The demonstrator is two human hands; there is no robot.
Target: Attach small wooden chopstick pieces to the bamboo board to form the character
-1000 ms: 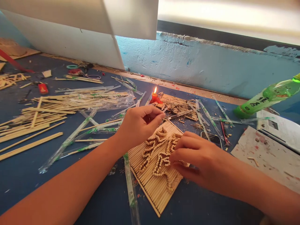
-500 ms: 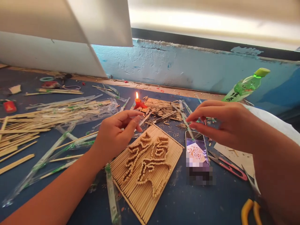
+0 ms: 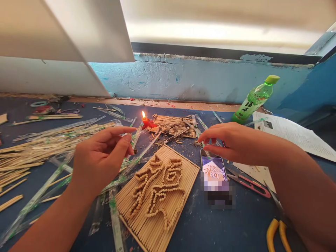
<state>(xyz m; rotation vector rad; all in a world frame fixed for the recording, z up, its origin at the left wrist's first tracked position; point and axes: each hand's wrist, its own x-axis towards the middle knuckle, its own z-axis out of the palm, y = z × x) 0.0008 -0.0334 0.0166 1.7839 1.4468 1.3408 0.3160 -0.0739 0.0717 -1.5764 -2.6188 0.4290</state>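
My left hand (image 3: 101, 159) hovers left of the panel with its thumb pressed toward curled fingers. Whatever may be in that pinch is too small to make out. My right hand (image 3: 228, 140) hangs palm down above the top of the phone, thumb and fingers apart, holding nothing visible. Between and below them lies a panel of wooden sticks laid side by side (image 3: 181, 196). Rows of small round wooden pieces (image 3: 157, 185) stand on it, outlining a character. The phone (image 3: 214, 171) shows a similar character on its screen.
A lit red candle (image 3: 148, 122) burns behind, beside a smaller charred stick mat (image 3: 173, 126). Chopsticks (image 3: 57, 140) and plastic wrappers spread left. Pink-handled scissors (image 3: 252, 185), yellow-handled scissors (image 3: 273, 234), a green tea bottle (image 3: 254, 99) and printed paper (image 3: 296, 136) are right.
My left hand has moved left, away from the panel's upper edge and the candle. My right hand remains over the phone. The whole view has shifted slightly to the right.
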